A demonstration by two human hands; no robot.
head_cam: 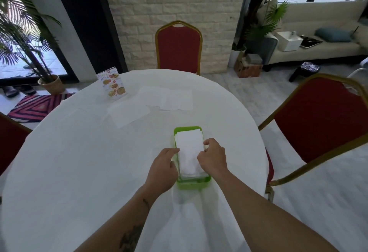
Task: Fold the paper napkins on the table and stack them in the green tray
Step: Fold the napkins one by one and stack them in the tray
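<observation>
Several folded white napkins (189, 148) fill green tray (194, 185).

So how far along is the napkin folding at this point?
Done: several folded napkins sit stacked in the green tray. In hand: the left hand and right hand are at the sides of the top one, settling it. Left: at least three unfolded napkins lie flat farther across the table.

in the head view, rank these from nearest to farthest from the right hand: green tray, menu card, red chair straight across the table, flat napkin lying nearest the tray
From the right hand:
1. Green tray, right under the hand.
2. Flat napkin, farther out on the table, to the left.
3. Menu card, standing near the far left edge.
4. Red chair, beyond the table by the brick wall.
</observation>
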